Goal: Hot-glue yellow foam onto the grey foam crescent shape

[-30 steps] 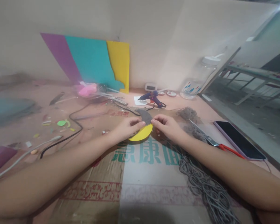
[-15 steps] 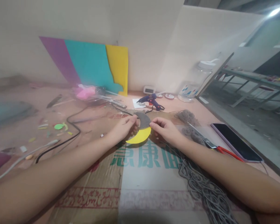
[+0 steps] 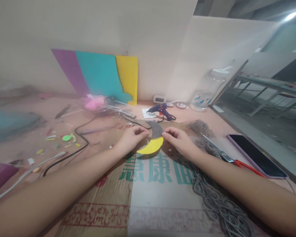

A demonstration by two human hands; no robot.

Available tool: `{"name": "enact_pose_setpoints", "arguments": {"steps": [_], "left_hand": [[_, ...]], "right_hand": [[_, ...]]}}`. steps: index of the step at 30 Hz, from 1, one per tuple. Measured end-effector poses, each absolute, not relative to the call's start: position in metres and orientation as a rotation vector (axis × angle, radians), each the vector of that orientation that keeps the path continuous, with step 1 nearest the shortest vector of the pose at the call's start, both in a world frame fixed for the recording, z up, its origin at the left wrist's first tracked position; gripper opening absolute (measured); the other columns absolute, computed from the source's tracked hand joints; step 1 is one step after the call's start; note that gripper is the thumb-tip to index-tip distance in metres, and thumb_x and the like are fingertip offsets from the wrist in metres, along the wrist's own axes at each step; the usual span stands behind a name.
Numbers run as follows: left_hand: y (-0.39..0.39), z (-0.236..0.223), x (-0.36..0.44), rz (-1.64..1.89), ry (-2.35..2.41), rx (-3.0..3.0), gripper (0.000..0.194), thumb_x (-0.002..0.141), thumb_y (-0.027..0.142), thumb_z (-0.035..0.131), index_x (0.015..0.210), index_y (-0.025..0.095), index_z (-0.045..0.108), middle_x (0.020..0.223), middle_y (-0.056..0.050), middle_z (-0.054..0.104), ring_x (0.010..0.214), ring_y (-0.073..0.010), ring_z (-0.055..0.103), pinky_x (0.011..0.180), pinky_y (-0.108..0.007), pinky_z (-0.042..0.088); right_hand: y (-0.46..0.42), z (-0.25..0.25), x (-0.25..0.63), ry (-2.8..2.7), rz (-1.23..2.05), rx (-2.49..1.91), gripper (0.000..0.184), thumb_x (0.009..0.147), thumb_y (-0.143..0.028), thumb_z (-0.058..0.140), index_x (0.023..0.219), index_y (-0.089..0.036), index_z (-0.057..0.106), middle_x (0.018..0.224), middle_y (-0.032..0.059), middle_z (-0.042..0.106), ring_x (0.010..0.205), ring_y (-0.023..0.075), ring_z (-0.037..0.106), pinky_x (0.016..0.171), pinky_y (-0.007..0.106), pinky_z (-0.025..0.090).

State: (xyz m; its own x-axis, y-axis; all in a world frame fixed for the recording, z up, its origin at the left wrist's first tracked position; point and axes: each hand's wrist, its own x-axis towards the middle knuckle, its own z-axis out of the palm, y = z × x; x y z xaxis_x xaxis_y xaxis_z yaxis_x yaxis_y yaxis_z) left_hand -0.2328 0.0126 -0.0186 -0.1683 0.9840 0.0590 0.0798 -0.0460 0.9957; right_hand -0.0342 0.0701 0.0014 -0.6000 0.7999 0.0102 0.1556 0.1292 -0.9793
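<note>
A crescent moon cutout [image 3: 151, 146] stands out in front of me, its lower part bare yellow and its upper part covered with rows of grey yarn [image 3: 157, 129]. At its outer right edge, where the grey meets the yellow, my right hand [image 3: 177, 138] pinches it between thumb and forefinger. My left hand [image 3: 135, 137] is closed in a pinch by the inner curve; whatever is between those fingertips is too small to make out. A long loose heap of grey yarn [image 3: 219, 200] lies below my right forearm.
Behind the crescent lies a blue glue gun [image 3: 160, 109] on white paper. Red-handled scissors [image 3: 228, 157] and a phone [image 3: 256, 154] lie at right, a clear bottle [image 3: 207, 90] behind. Coloured foam sheets [image 3: 101, 72] lean on the wall. Scraps and cables [image 3: 86, 141] lie left.
My left hand has moved from the crescent's upper tip to its inner curve, fingers now pinched together. My right hand keeps its hold on the outer edge. The view has shifted slightly.
</note>
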Motion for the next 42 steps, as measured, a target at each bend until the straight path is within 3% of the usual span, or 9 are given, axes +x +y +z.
{"name": "enact_pose_setpoints", "arguments": {"steps": [7,10,14,19,22,25,36,42], "left_hand": [[0.011,-0.015,-0.231,1.252,1.32,1.304,0.052,0.078,0.063,0.052,0.071,0.012,0.06,0.056,0.0,0.055,0.048,-0.0088,0.049,0.048,-0.02,0.036],[0.009,-0.015,-0.229,1.166,1.355,1.36,0.044,0.07,0.057,0.065,0.07,0.014,0.057,0.053,0.003,0.051,0.045,-0.007,0.044,0.044,-0.019,0.031],[0.008,-0.014,-0.228,1.111,1.38,1.349,0.041,0.073,0.056,0.061,0.066,0.016,0.051,0.046,0.006,0.043,0.038,-0.0062,0.037,0.039,-0.019,0.023],[0.007,-0.011,-0.228,1.138,1.445,1.385,0.041,0.073,0.055,0.06,0.066,0.015,0.053,0.053,0.004,0.049,0.044,-0.0068,0.041,0.042,-0.019,0.028],[0.006,-0.009,-0.227,1.133,1.478,1.365,0.04,0.073,0.055,0.059,0.067,0.016,0.052,0.053,0.004,0.05,0.043,-0.0067,0.04,0.042,-0.019,0.028],[0.006,-0.008,-0.227,1.122,1.491,1.372,0.039,0.074,0.054,0.058,0.066,0.016,0.052,0.054,0.004,0.05,0.043,-0.007,0.04,0.042,-0.02,0.028],[0.006,-0.011,-0.227,1.091,1.472,1.343,0.038,0.075,0.053,0.058,0.068,0.016,0.051,0.053,0.004,0.048,0.041,-0.0064,0.038,0.039,-0.018,0.026],[0.007,-0.012,-0.228,1.149,1.504,1.372,0.039,0.073,0.053,0.06,0.067,0.015,0.052,0.056,0.003,0.051,0.045,-0.0069,0.041,0.043,-0.019,0.03]], "right_hand": [[0.07,-0.005,-0.034,-1.927,1.483,-0.857,0.029,0.083,-0.047,0.059,0.081,-0.019,0.053,0.051,-0.0086,0.046,0.036,0.006,0.035,0.035,0.017,0.028],[0.069,-0.006,-0.035,-1.956,1.472,-0.844,0.029,0.083,-0.047,0.059,0.08,-0.019,0.052,0.051,-0.0084,0.045,0.038,0.0068,0.038,0.037,0.018,0.029],[0.067,-0.003,-0.036,-2.032,1.401,-0.852,0.03,0.082,-0.047,0.059,0.079,-0.018,0.054,0.054,-0.0065,0.047,0.043,0.0085,0.043,0.04,0.019,0.034],[0.072,0.001,-0.032,-2.076,1.293,-0.926,0.034,0.087,-0.049,0.048,0.086,-0.017,0.06,0.053,-0.0046,0.048,0.042,0.0095,0.041,0.038,0.02,0.03],[0.078,0.001,-0.031,-2.115,1.247,-0.865,0.03,0.084,-0.044,0.055,0.093,-0.016,0.062,0.06,-0.0024,0.053,0.047,0.0103,0.045,0.042,0.021,0.034],[0.08,0.001,-0.031,-2.149,1.152,-0.847,0.024,0.079,-0.038,0.061,0.087,-0.015,0.063,0.06,-0.002,0.053,0.05,0.0105,0.045,0.045,0.021,0.035],[0.078,-0.005,-0.031,-2.065,1.324,-0.85,0.028,0.083,-0.043,0.057,0.092,-0.017,0.062,0.06,-0.0026,0.053,0.049,0.0111,0.046,0.044,0.022,0.035],[0.078,-0.003,-0.033,-2.176,1.14,-0.896,0.026,0.076,-0.038,0.066,0.091,-0.016,0.064,0.064,-0.0025,0.053,0.051,0.0105,0.044,0.046,0.022,0.034]]}}
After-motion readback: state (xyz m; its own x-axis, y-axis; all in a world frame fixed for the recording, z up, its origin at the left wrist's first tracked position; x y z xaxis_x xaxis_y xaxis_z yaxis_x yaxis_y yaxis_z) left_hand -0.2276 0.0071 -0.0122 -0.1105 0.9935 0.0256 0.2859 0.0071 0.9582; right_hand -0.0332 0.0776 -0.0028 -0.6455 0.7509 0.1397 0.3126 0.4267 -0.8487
